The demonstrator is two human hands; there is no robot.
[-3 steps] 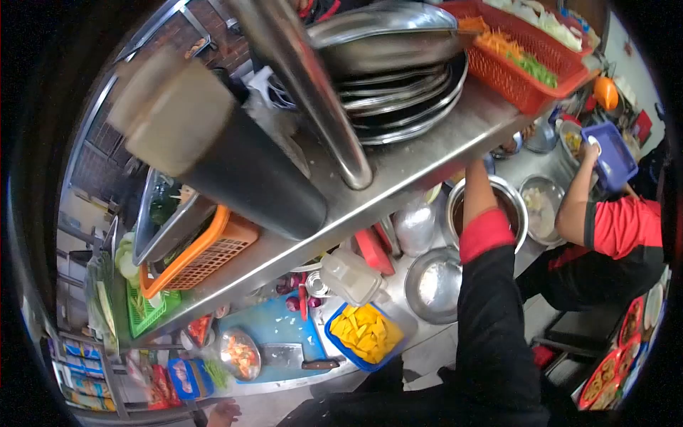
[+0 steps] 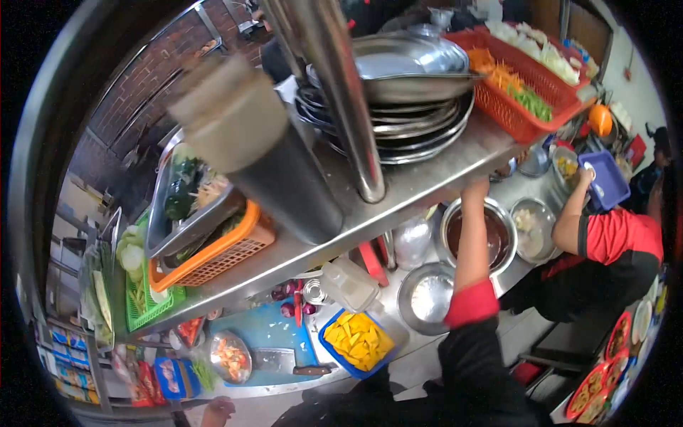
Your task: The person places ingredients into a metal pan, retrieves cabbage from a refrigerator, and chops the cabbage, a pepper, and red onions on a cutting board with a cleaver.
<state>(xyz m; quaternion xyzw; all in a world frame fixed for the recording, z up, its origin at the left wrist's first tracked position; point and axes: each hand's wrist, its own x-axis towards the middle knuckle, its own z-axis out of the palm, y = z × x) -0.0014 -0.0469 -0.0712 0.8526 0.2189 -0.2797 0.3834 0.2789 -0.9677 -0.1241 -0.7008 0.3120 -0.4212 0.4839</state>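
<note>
My right arm reaches forward over a steel pot (image 2: 506, 265) of dark brown sauce. My right hand (image 2: 476, 188) is at the front edge of the steel shelf (image 2: 420, 193); its fingers are hidden, so what they hold does not show. Below the wrist, beside the pot, stands a wide steel bowl (image 2: 427, 297). At the bottom left, my left hand (image 2: 218, 410) hangs low by the counter's edge, fingers loosely apart and nothing in them. Nearest to it are a bundle of green stalks (image 2: 206, 375) and a steel bowl of chopped pieces (image 2: 231, 358).
A cleaver (image 2: 277, 361) lies on a blue cutting board (image 2: 284, 329), near a blue tub of yellow pieces (image 2: 357, 340). Stacked steel plates (image 2: 420, 146) and a red basket (image 2: 523, 117) crowd the shelf. On the right, a co-worker holds a purple basket (image 2: 605, 178).
My right forearm has shifted back a little, and the hand now shows at the shelf's edge. The whole view has tilted slightly. My left hand stays low.
</note>
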